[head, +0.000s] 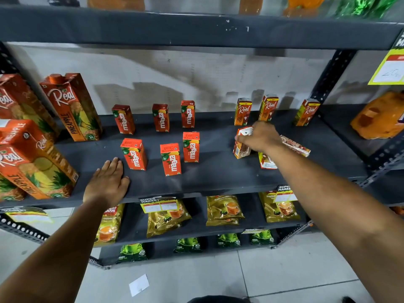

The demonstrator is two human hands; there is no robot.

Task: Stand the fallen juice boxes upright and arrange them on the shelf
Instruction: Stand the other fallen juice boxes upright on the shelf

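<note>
On the dark grey shelf several small red Maaza juice boxes stand upright in two rows. Three small Real juice boxes stand at the back right. My right hand is shut on a small Real juice box, which is tilted close to upright. Two more small boxes lie fallen: one behind my wrist, another partly hidden under my forearm. My left hand rests flat on the shelf's front edge, fingers spread, holding nothing.
Big Real pineapple cartons stand and lean at the shelf's left end. An orange packet lies on the neighbouring shelf at right. Lower shelves hold gold tea packets and green packets. Price tags hang off the shelf edge.
</note>
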